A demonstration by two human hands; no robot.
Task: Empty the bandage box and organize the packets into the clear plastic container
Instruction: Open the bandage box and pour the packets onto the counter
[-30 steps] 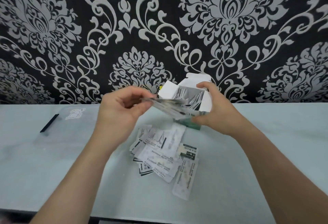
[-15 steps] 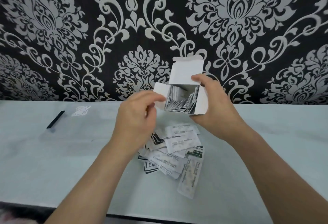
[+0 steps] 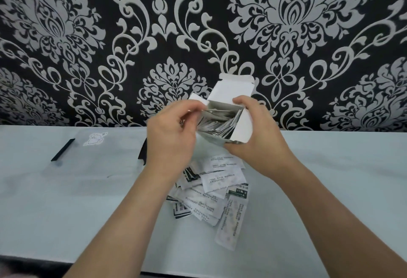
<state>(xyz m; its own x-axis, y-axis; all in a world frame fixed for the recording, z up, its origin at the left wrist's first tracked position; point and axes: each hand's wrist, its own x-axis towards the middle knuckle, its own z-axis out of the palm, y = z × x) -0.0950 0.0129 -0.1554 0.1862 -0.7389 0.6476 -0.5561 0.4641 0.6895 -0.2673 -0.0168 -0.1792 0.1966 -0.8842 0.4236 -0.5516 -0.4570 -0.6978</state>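
Several packets (image 3: 211, 192) are heaped on the table (image 3: 330, 189); none is seen in the clear plastic container (image 3: 92, 167) at left. The bandage box (image 3: 241, 123), judged far from emptied, is gripped above them by the right hand (image 3: 259, 145); more packets are pinched at its mouth by the left hand (image 3: 171, 137).

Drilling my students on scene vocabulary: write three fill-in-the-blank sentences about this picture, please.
The right hand holds the box, its top flap ___.
The left hand pinches packets in the box, which is not yet ___.
A pile of loose ones lies on the ___.
Missing: open; empty; table.
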